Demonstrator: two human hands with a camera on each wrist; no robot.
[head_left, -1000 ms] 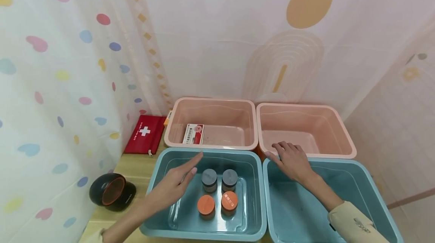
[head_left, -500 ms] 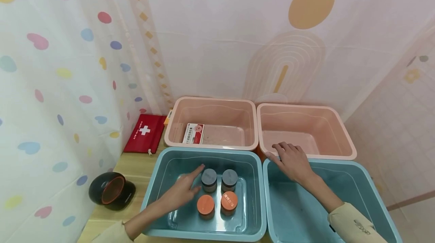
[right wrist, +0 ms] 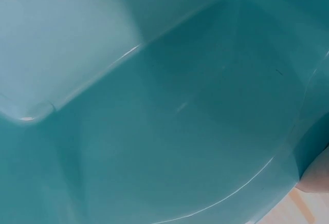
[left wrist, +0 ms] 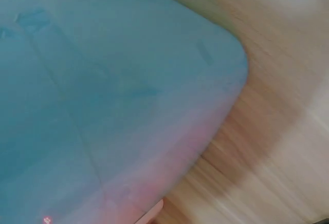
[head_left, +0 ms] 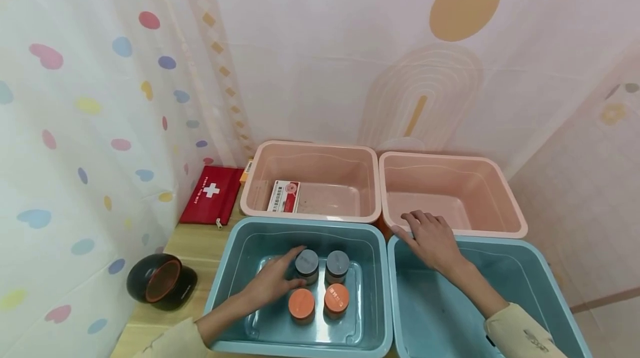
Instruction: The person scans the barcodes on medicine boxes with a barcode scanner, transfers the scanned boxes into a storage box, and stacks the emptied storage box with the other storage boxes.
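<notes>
Four jars (head_left: 336, 298) stand in the L blue bin (head_left: 300, 348), lower ctr of the head view: 2 w/ grey lids at back, 2 w/ orange lids in front. We see the L hand (head_left: 270, 283) at the L grey-lidded jar (head_left: 307, 263), forefinger by its far side, thumb by its near side; can't tell if they're pinching it. The R hand (head_left: 431, 240), lower R of ctr, grasps nothing we can see; its loosely bent fingers rest on the near rim of the R pink bin (head_left: 495, 197), above the R blue bin (head_left: 450, 313). In the L pink bin (head_left: 330, 199), mid-frame, we spot a red/white box (head_left: 284, 196). Lower L, a red first-aid pouch (head_left: 210, 195) and a dark rounded object (head_left: 159, 280) sit on the wood table (head_left: 210, 252). L wrist view's blurry.
</notes>
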